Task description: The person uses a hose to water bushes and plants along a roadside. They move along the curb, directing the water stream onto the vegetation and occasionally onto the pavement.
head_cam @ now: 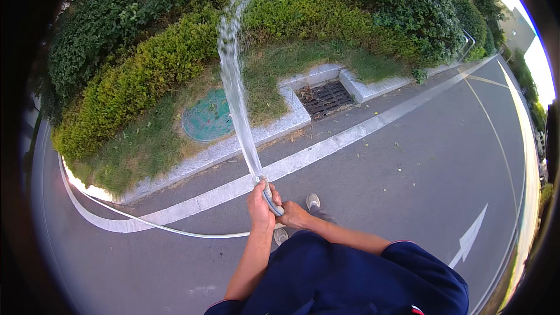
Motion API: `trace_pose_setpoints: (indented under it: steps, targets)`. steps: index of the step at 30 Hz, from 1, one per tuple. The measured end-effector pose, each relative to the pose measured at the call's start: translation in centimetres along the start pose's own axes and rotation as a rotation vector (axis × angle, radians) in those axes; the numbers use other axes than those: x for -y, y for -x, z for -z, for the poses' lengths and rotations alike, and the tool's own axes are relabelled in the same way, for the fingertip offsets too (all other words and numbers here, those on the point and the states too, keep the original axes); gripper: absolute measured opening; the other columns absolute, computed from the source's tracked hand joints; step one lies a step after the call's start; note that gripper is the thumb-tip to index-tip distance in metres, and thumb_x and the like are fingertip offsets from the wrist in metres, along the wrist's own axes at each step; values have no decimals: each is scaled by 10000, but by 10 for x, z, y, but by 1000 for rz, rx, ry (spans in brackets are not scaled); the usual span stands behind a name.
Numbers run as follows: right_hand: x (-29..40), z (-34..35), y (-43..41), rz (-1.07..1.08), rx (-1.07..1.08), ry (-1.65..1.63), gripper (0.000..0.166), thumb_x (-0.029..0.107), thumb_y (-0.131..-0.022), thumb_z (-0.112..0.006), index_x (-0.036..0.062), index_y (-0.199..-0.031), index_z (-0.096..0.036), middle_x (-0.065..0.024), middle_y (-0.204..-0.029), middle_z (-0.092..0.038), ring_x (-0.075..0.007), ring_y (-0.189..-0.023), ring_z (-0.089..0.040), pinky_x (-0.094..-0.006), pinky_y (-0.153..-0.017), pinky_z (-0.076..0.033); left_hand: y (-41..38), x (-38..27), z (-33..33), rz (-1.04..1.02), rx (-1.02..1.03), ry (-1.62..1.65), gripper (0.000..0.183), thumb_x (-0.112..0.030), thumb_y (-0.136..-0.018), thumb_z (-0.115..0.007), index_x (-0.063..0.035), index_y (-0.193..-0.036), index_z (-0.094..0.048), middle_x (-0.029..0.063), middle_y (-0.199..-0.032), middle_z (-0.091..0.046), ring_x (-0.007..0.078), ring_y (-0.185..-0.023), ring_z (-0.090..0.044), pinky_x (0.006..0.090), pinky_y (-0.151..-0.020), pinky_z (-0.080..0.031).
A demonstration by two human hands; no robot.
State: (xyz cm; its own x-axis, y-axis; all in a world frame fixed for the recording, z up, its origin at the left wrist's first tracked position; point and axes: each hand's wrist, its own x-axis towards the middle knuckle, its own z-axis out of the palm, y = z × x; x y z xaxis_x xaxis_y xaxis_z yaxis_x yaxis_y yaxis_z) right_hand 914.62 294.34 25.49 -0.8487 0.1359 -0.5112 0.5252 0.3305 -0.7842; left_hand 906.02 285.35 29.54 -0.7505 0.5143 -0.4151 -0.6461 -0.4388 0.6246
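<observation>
A pale garden hose [272, 199] with a blue stripe is gripped by both of my hands in front of my body. My left hand [259, 208] is wrapped around it close to its open end, the thumb lying near the mouth. Lower down the hose, my right hand [292, 215] holds on beside the left wrist. From the mouth a thick stream of water [236, 92] arcs away and breaks into drops over the yellow-green hedge [302, 13]. The rest of the hose trails left across the asphalt [372, 197].
A granite kerb [192, 165] edges the grass strip. Set into it is a recess with a dark drain grate [326, 98]; a round green manhole cover [209, 116] lies in the grass. A white painted line [306, 155] and a white arrow [470, 236] mark the road.
</observation>
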Motion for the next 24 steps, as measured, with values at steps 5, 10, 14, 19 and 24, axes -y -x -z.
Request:
trace_pose_setpoints:
  steps: [5,10,14,19,24]
  targets:
    - [8,34,-56,209,246,-332,556,343,-784,-695,-22,-1189,-586,-211,-1088,-634,-296,-1030,-606,-377,-920,-442,-49,-21,-14,-121,-204,-28,266,-273,-915,-564,-26,-820,-540,78,-626,-521,185,-500,-521,327,-480,-452]
    - [28,114,-92,308,346,-636,613,410,-971,-521,-25,-1392,-425,-98,-1275,-541,-181,-1171,-483,-308,-1017,-353,-101,-32,-71,-220,-256,-206,287,-256,-918,-530,-15,-765,-561,104,-620,-572,207,-583,-582,319,-590,-502]
    - [52,173,-133,230,267,-871,590,517,-1002,-427,11,-1296,-506,-51,-1053,-573,-131,-917,-513,-301,-821,-434,-156,-28,-124,-271,-261,-513,333,-264,-925,-512,29,-878,-661,81,-649,-616,137,-559,-553,278,-505,-425]
    - [62,227,-181,126,186,-1136,494,493,-1004,-439,25,-954,-591,-61,-773,-584,-153,-645,-532,-307,-616,-454,-215,-21,-141,-203,-192,-730,511,-450,-984,-489,2,-1088,-704,14,-704,-630,62,-504,-452,245,-443,-316]
    - [82,295,-225,86,151,-1276,342,329,-989,-469,20,-876,-562,-93,-667,-555,-191,-600,-540,-329,-556,-449,-246,10,-96,-161,194,-798,759,-433,-934,-614,30,-1449,-305,100,-1259,-556,240,-1107,-559,344,-919,-471]
